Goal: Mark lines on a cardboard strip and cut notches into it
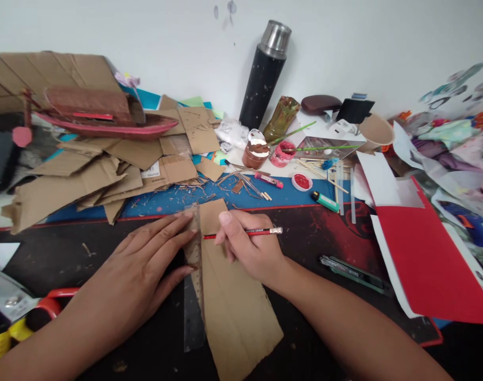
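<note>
A strip of brown cardboard (233,307) lies on the dark mat, running toward me. Along its left side is a clear ruler (194,312), partly over the cardboard's edge. My left hand (149,264) rests flat on the ruler, fingers stretched out and pressing it down. In my right hand (251,243) is a red and black pencil (261,231), pinched between thumb and fingers. Its tip points left, at the cardboard close to the ruler's edge; whether it touches, I cannot tell. The pencil's eraser end sticks out to the right.
Left stand a cardboard boat (106,119) and piled cardboard scraps (74,185); scissors (30,312) lie nearer. Behind are a black flask (263,74) and paint pots (283,153). A utility knife (356,274) and red sheet (431,254) lie right.
</note>
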Demonstrator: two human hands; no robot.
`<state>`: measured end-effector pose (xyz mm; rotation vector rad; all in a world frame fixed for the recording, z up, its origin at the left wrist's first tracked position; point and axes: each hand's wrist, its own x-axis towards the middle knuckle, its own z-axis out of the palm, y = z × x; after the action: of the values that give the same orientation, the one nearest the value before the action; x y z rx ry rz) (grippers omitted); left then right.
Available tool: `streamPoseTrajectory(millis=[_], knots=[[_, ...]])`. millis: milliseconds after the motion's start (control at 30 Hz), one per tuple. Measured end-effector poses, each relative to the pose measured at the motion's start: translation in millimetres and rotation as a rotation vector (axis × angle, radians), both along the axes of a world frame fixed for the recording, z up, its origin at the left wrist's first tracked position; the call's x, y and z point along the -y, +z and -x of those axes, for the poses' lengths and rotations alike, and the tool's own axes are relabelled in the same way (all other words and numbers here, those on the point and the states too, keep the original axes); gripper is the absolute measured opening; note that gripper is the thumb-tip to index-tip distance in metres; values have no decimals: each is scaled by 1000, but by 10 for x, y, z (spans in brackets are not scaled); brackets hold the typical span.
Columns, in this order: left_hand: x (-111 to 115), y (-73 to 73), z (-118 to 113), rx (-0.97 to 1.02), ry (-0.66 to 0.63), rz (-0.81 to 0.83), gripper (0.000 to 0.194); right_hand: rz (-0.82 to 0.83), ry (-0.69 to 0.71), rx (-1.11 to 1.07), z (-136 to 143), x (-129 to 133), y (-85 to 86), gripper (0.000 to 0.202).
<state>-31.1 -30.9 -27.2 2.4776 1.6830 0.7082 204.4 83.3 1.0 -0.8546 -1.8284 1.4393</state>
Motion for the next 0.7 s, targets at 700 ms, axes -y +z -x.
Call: streamPoseTrajectory(millis=[700], knots=[[-3,14,1,23,5,7,55,8,3,19,-5,3,0,67]])
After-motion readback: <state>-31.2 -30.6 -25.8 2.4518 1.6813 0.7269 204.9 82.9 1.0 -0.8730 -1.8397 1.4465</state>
